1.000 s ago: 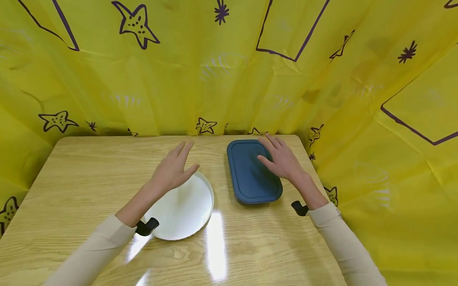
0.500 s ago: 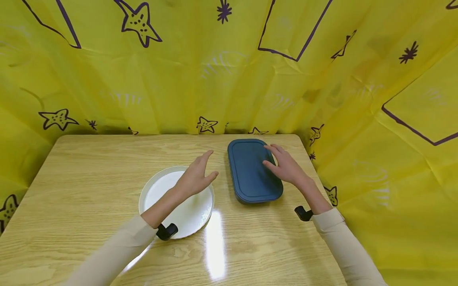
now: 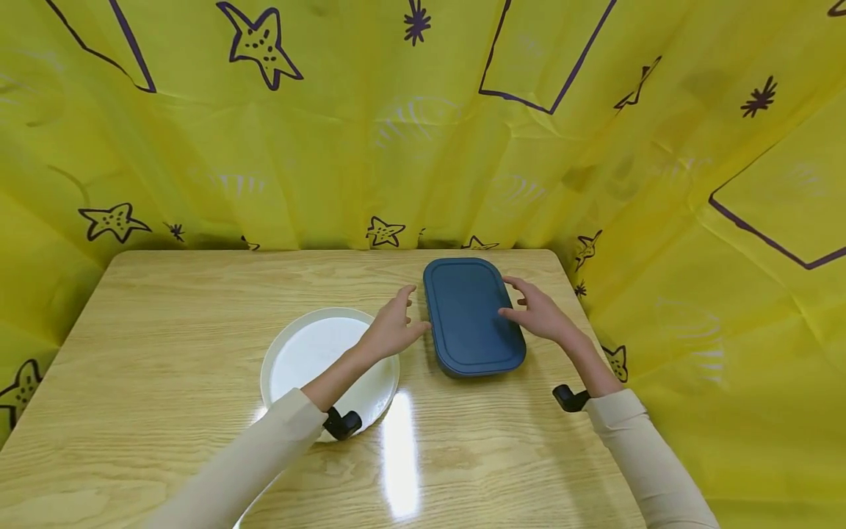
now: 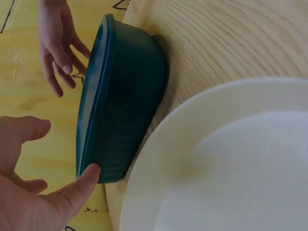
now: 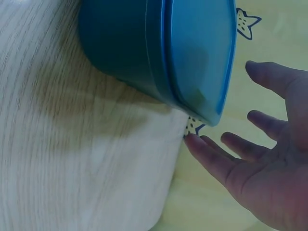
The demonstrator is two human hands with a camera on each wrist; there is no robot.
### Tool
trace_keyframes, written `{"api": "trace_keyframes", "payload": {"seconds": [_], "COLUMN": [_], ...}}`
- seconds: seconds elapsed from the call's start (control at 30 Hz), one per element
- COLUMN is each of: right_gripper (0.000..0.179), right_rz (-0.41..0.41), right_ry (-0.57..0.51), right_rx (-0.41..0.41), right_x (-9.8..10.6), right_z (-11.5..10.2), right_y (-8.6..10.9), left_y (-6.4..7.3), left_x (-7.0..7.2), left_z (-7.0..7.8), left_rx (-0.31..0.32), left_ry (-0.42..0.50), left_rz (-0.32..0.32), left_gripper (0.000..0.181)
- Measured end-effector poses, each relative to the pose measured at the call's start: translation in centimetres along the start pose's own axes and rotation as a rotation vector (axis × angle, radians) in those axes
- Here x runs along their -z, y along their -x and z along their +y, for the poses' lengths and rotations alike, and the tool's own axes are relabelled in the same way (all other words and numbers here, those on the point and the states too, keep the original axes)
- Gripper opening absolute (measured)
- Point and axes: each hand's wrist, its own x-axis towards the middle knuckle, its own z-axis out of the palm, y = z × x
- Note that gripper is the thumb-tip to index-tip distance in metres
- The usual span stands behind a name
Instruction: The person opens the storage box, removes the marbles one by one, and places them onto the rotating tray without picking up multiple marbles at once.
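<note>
A dark blue rectangular lidded food container (image 3: 471, 316) stands on the wooden table, toward its back right. My left hand (image 3: 393, 328) is at the container's left side, thumb and fingers spread, with nothing in its grasp. On the opposite side my right hand (image 3: 538, 314) has its fingers spread close to the right edge of the lid. In the right wrist view the right hand's fingers (image 5: 211, 156) reach past the lid's edge with a gap to the lid. A round white plate (image 3: 311, 345) with a raised rim lies left of the container, partly hidden by the left forearm.
The wooden table (image 3: 165, 367) ends at a back edge against a yellow curtain (image 3: 317, 147) printed with starfish, which also hangs along the right side. Each wrist carries a small black camera (image 3: 344, 424). A bright reflection shines on the table in front of the container.
My left hand has moved right, from over the plate to the container's left side. The right hand has shifted right and down, from over the lid to its right edge. The container stays put.
</note>
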Motion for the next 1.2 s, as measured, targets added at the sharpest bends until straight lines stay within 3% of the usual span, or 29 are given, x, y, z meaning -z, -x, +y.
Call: {"api": "trace_keyframes", "payload": {"seconds": [0.3, 0.43, 0.67, 0.83, 0.97, 1.07, 1.2], "right_gripper": [0.08, 0.083, 0.09, 0.093, 0.09, 0.089, 0.089], "right_rz": [-0.133, -0.182, -0.234, -0.25, -0.253, -0.264, -0.275], "right_ry": [-0.183, -0.281, -0.354, -0.412, -0.441, -0.462, -0.473], "right_rx": [-0.136, -0.165, -0.194, -0.225, -0.237, -0.246, -0.251], "right_x": [0.0, 0.0, 0.2, 0.0, 0.0, 0.1, 0.1], "right_z": [1.2, 1.8, 2.3, 2.6, 3.0, 3.2, 3.4], "right_y": [-0.2, -0.3, -0.4, -0.5, -0.5, -0.6, -0.6], "left_y": [-1.5, -2.1, -2.6, -2.9, -3.1, -3.2, -3.4], "left_x": [-1.9, -2.6, -3.3, -3.8, -4.2, -4.4, -4.5], "left_z": [-0.1, 0.1, 0.0, -0.4, -0.5, -0.4, -0.2], "left_rx": [0.048, 0.09, 0.11, 0.158, 0.228, 0.284, 0.323], "left_ry": [-0.03, 0.01, 0.113, 0.128, 0.246, 0.388, 0.488], "left_rz": [0.004, 0.007, -0.004, -0.007, -0.021, -0.037, -0.052], "left_gripper": [0.089, 0.093, 0.102, 0.108, 0.108, 0.107, 0.103]}}
